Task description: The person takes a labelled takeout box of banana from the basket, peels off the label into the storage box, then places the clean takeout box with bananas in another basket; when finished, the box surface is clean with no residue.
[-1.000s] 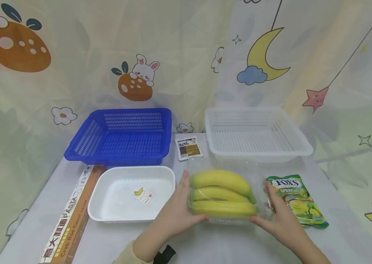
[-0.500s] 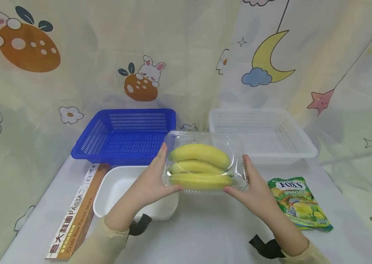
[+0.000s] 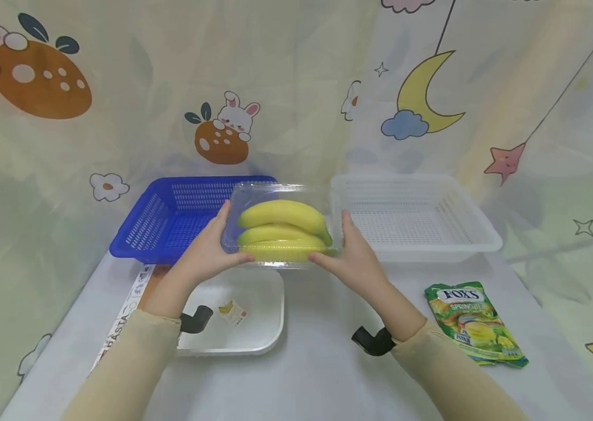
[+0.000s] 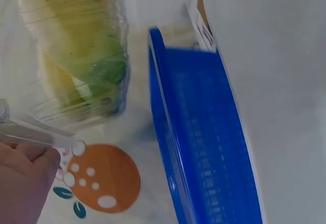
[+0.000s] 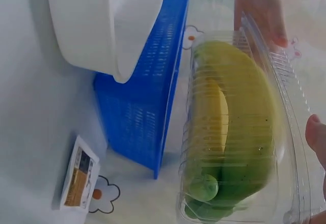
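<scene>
A clear plastic clamshell box (image 3: 288,190) with several yellow bananas (image 3: 281,213) inside is held up off the table. My left hand (image 3: 205,248) grips its left side, thumb along the front edge. On the opposite side my right hand (image 3: 356,257) grips it the same way. The box overlaps the right part of the blue basket (image 3: 162,222) and reaches the white basket's left edge. From the right wrist view, the box (image 5: 234,127) hangs apart from the blue basket (image 5: 135,117), and greenish banana ends show through the plastic.
Below the box lies a white tray (image 3: 262,333) with a banana label. A long pasta box (image 3: 135,298) is partly behind my left arm. The white basket (image 3: 417,234) stands back right, a FOX'S candy bag (image 3: 477,324) nearer. A small packet (image 5: 80,175) shows in the right wrist view.
Both hands have lifted the box of bananas off the table and carried it up, left and away, from beside the candy bag to in front of the blue basket.
</scene>
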{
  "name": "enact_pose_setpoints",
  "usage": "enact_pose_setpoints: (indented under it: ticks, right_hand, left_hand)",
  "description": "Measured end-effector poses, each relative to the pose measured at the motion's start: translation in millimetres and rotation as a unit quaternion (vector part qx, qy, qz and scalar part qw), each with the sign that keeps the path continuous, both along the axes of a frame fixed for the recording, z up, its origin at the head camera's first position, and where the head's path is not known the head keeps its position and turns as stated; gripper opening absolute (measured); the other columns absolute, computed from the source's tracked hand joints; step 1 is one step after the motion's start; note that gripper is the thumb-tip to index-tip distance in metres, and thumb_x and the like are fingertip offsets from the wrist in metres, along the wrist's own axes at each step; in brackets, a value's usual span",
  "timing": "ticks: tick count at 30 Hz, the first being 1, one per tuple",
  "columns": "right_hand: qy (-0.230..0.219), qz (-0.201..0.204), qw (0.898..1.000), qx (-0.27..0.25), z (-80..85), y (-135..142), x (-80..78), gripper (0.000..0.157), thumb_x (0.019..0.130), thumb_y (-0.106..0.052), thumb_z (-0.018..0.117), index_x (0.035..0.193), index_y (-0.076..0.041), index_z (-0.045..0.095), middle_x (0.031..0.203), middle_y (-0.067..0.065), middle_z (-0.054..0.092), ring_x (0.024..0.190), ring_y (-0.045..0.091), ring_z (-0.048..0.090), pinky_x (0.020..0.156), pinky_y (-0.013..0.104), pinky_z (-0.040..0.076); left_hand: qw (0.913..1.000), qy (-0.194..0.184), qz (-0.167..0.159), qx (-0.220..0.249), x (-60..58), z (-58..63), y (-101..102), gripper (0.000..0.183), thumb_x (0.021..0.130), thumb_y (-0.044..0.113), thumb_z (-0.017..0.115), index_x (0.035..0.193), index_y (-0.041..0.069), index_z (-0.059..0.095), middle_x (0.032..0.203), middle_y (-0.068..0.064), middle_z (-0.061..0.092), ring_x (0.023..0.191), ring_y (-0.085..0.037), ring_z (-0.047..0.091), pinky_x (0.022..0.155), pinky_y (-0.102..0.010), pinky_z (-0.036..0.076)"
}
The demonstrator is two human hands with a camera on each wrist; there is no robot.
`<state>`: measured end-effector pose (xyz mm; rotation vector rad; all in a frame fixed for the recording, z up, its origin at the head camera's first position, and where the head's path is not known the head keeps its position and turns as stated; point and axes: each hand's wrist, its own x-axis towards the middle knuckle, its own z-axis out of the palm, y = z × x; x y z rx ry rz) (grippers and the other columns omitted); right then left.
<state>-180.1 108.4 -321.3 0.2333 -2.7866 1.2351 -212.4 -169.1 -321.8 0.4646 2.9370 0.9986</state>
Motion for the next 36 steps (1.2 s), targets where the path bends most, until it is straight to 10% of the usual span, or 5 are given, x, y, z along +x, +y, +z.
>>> enact_pose_setpoints:
  ticks: [13,36]
  right_hand:
    - [-0.007,0.011,1.0,-0.002,9.9,-56.8,-45.4,0.112,0.071,-0.049,0.072,0.146,-0.002,0.003,0.151,0.015,0.015,0.137,0.029,0.022,0.11,0.042,0.026]
    - [-0.039,0.063,0.997,-0.029,-22.3,-127.6,-104.0,0.109,0.075,-0.052,0.066,0.146,-0.007,-0.002,0.154,0.01,0.008,0.14,0.025,0.014,0.112,0.04,0.023]
  left_hand:
    - [0.9981,-0.025,0.033,-0.045,-26.6,24.7,-49.2,0.12,0.067,0.06,0.068,0.145,0.018,-0.013,0.153,-0.015,0.004,0.138,-0.04,0.009,0.105,-0.063,0.017]
    - [0.9933,-0.077,0.052,-0.069,-65.1,14.3,-111.5,0.118,0.074,0.057,0.064,0.141,0.011,-0.022,0.151,-0.019,-0.013,0.137,-0.044,-0.002,0.103,-0.066,0.011]
